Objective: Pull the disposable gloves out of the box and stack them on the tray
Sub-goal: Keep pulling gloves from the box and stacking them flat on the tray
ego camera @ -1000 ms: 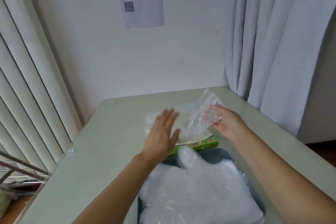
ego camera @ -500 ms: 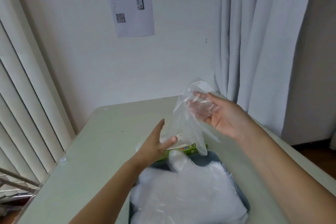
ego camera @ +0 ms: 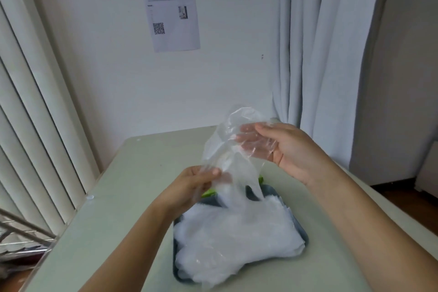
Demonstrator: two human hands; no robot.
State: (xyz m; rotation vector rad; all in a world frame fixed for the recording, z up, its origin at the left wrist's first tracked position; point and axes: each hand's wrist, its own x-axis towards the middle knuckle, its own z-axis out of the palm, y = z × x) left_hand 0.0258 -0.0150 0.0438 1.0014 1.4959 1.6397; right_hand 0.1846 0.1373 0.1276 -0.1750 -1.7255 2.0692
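While the left hand's (ego camera: 189, 184) thumb and fingertips pinch the lower edge of one clear disposable glove (ego camera: 222, 147), the right hand (ego camera: 286, 149) has the top end. Its fingers (ego camera: 251, 141) lie fairly straight and close together behind the film with the thumb laid over the upper edge, so it looks like a light clamp, not a fist. The glove hangs stretched between the two hands, above the far end of the tray (ego camera: 304, 244). Its loose tail dangles down and about touches the pile of gloves (ego camera: 237, 232) heaped in the tray. The green box (ego camera: 208, 193) peeks out just behind the tray, mostly hidden by the left hand and the film. So I'd say we're mid-cycle: glove's out of the box, not stacked yet. Next move, imo, is flattening it, lowering it onto the pile in the tray, then letting go with both hands without dragging that flimsy stack along.
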